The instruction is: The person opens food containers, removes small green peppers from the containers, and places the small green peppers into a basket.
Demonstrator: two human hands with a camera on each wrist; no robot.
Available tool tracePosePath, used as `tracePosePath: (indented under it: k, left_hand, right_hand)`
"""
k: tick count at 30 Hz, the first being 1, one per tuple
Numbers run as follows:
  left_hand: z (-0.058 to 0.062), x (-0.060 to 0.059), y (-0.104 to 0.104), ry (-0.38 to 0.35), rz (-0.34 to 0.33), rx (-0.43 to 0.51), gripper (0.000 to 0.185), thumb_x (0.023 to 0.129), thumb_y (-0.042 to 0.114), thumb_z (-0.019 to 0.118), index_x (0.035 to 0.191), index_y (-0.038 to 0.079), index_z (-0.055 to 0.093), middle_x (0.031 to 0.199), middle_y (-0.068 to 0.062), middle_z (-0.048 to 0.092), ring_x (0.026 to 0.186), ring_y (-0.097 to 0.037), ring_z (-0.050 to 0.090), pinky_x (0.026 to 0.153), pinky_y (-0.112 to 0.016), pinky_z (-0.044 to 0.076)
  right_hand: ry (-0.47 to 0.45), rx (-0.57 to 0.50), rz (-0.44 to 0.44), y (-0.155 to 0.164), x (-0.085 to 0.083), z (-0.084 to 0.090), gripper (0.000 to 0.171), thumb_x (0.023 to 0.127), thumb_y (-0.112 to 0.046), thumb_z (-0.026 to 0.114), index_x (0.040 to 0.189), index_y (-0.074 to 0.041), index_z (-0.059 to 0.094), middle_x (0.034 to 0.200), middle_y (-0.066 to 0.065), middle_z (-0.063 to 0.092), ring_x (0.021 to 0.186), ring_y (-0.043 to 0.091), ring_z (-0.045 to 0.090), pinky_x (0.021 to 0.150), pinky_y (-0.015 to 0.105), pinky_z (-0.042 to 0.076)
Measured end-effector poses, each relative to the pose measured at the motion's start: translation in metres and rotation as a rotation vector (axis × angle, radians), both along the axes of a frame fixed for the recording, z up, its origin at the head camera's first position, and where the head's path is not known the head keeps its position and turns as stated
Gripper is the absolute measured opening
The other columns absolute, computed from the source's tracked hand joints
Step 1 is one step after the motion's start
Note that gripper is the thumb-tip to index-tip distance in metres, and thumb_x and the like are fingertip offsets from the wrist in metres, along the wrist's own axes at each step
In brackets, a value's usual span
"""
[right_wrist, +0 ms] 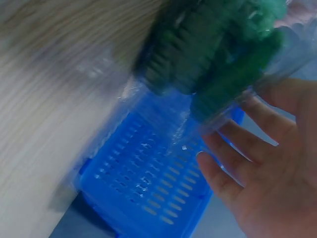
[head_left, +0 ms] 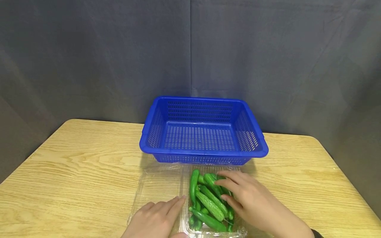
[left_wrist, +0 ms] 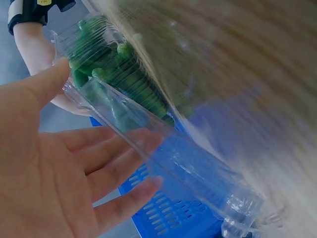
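A clear plastic clamshell box (head_left: 184, 228) lies open on the table, its transparent lid (head_left: 160, 185) folded out to the left. Small cucumbers (head_left: 209, 205) and green peppers (head_left: 194, 185) fill the box. My left hand (head_left: 154, 218) is over the lid near the hinge, fingers extended; in the left wrist view the same hand (left_wrist: 64, 163) has its fingers spread beside the clear plastic. Over the right side of the box reaches my right hand (head_left: 250, 198), fingers loosely bent above the vegetables. The right wrist view has its fingers (right_wrist: 223, 148) at the box's edge, gripping nothing visible.
Directly behind the box stands a blue perforated plastic basket (head_left: 203, 152) with nothing in it. The light wooden table (head_left: 74, 172) extends to both sides. A dark grey curtain (head_left: 119, 59) hangs behind the table's far edge.
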State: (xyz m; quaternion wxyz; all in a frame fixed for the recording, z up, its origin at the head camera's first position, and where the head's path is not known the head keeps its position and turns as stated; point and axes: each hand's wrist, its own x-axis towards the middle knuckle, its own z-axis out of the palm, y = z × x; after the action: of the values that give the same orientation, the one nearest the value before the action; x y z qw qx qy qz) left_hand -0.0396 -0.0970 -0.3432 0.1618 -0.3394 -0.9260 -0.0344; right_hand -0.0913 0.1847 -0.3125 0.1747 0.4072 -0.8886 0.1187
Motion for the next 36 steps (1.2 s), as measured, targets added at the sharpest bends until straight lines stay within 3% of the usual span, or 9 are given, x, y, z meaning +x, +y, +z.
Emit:
tracePosePath:
  k: [7,18,25,30,34,36]
  left_hand:
    - [0.0005,0.0003,-0.0005,0.015,-0.002,-0.007,0.083,0.093,0.074,0.033,0.134,0.008,0.06,0.123,-0.003,0.068,0.099,-0.017,0.068,0.073,-0.033,0.055]
    - [0.0,0.0006,-0.0008,0.011,-0.001,-0.02,0.083,0.094,0.073,0.031,0.135,0.007,0.059,0.124,-0.003,0.067,0.101,-0.017,0.067,0.073,-0.033,0.054]
    - [0.0007,0.0009,-0.0003,-0.021,0.001,-0.021,0.082,0.094,0.072,0.034,0.137,0.007,0.058,0.125,-0.004,0.067,0.103,-0.018,0.067,0.074,-0.035,0.054]
    - [0.0013,0.0015,0.0,0.001,0.004,-0.021,0.081,0.094,0.072,0.035,0.136,0.007,0.058,0.125,-0.003,0.067,0.101,-0.018,0.067,0.075,-0.035,0.055]
    - [0.002,0.0016,0.0005,-0.011,0.007,-0.024,0.081,0.093,0.072,0.037,0.136,0.007,0.058,0.125,-0.004,0.066,0.101,-0.019,0.067,0.076,-0.036,0.055]
    - [0.002,0.0013,0.0004,-0.015,0.005,-0.024,0.08,0.093,0.071,0.039,0.136,0.006,0.058,0.125,-0.004,0.066,0.101,-0.02,0.067,0.077,-0.037,0.055]
  right_hand:
    - [-0.028,0.022,-0.048,0.0027,-0.0035,-0.0047,0.04,0.085,-0.017,0.076,0.123,-0.009,0.067,0.132,0.011,0.061,0.121,0.027,0.057,0.1,0.048,0.047]
    - [-0.007,-0.007,-0.024,-0.0005,-0.0051,-0.0091,0.04,0.083,-0.013,0.078,0.121,-0.008,0.067,0.121,0.007,0.064,0.109,0.023,0.062,0.093,0.042,0.052]
    - [0.003,-0.018,-0.017,-0.002,-0.0042,-0.0097,0.04,0.083,-0.011,0.076,0.122,-0.009,0.066,0.121,0.006,0.062,0.105,0.022,0.063,0.09,0.041,0.053]
    - [0.012,-0.073,0.001,-0.003,-0.0031,-0.007,0.045,0.082,-0.005,0.075,0.125,-0.009,0.063,0.122,0.005,0.06,0.104,0.022,0.064,0.087,0.041,0.055]
    - [0.042,-0.144,0.016,-0.0038,-0.0019,-0.0039,0.033,0.098,-0.019,0.059,0.129,-0.009,0.06,0.126,0.005,0.059,0.109,0.023,0.062,0.09,0.04,0.054]
    - [0.049,-0.17,0.003,-0.0045,-0.001,-0.0021,0.038,0.105,-0.03,0.044,0.132,-0.007,0.058,0.128,0.005,0.058,0.114,0.023,0.06,0.094,0.039,0.051]
